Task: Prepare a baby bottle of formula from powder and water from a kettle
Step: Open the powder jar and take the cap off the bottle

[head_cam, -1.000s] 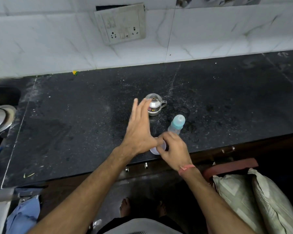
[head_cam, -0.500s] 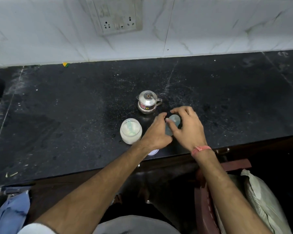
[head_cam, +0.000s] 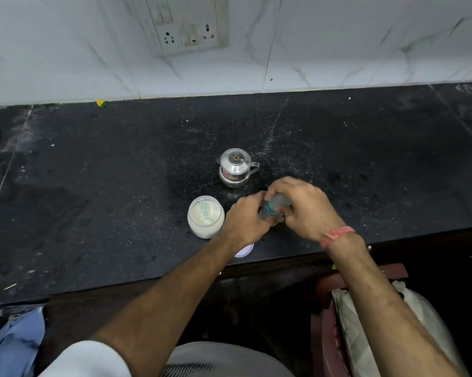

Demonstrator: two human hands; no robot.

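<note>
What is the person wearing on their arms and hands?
Both hands, left and right, are bare, with no gloves or rings that show. The right wrist wears a pinkish-red thread band. A white sleeve covers the left upper arm; the forearms are uncovered.

One small shiny steel kettle (head_cam: 235,171), one open clear jar of white powder (head_cam: 205,220) and one round white lid (head_cam: 244,251) are sitting on the black stone tabletop (head_cam: 93,186). Two bare hands, left hand (head_cam: 245,219) and right hand (head_cam: 302,208), are closing around one clear baby bottle with a teal collar (head_cam: 273,206).
</note>
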